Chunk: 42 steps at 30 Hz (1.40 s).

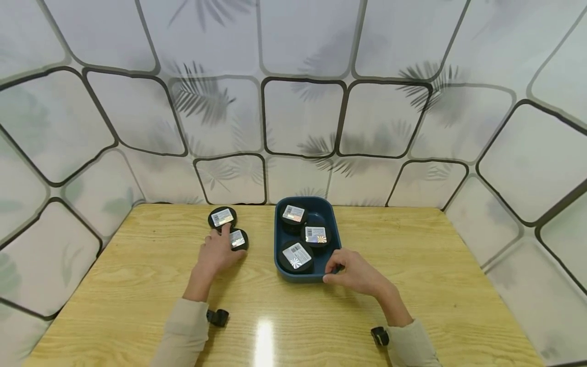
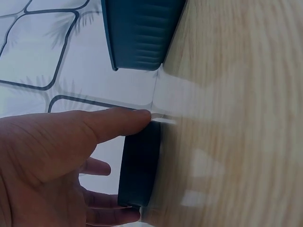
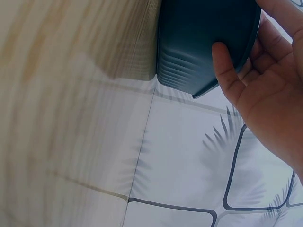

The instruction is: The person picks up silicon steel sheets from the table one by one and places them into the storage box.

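My left hand [image 1: 216,253] grips a round black container [image 1: 236,239] with a white barcode label, on the table at the left. In the left wrist view, thumb and fingers span the black container's side [image 2: 138,165]. A second labelled black container [image 1: 222,217] sits just behind it, close to my fingertip. My right hand [image 1: 356,273] pinches the front right corner of a dark blue tray [image 1: 293,278], thumb outside and fingers over the rim. Three similar black containers, one of them a front one [image 1: 296,256], lie label up inside the tray.
The wooden table [image 1: 412,255] carries everything. Behind it and at both sides hangs a pale curtain [image 1: 302,117] with dark outlines and leaf prints. A small black device [image 1: 217,317] is at my left wrist, and another [image 1: 379,336] at my right.
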Motion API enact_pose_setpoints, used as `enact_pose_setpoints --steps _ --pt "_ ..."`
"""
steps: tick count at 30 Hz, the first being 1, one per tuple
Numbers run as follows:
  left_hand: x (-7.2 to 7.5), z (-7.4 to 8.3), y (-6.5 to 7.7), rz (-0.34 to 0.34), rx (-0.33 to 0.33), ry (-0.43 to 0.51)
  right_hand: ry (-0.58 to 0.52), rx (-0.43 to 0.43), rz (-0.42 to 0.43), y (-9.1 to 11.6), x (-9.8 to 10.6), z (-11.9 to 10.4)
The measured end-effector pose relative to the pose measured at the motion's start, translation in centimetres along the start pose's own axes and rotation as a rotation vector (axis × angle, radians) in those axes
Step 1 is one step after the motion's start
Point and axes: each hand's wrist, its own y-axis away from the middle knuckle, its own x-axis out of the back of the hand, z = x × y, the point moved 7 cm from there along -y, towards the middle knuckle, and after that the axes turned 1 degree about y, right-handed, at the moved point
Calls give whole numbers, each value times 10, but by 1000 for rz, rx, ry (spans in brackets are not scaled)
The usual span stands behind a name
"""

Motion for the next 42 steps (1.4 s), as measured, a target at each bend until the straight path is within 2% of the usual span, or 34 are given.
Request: enact_pose_setpoints --steps 12,21,27,33,42 --pt "5 -3 7 -24 -51 18 -4 -14 -1 0 -1 1" --pt "16 2 6 8 -114 -5 -5 -8 3 1 0 0" --pt "28 12 2 21 -154 -17 3 3 10 0 0 0" --pt "43 30 -1 48 -223 -38 16 11 24 1 1 0" --pt "55 56 -3 48 -304 -74 7 13 18 0 0 -1"
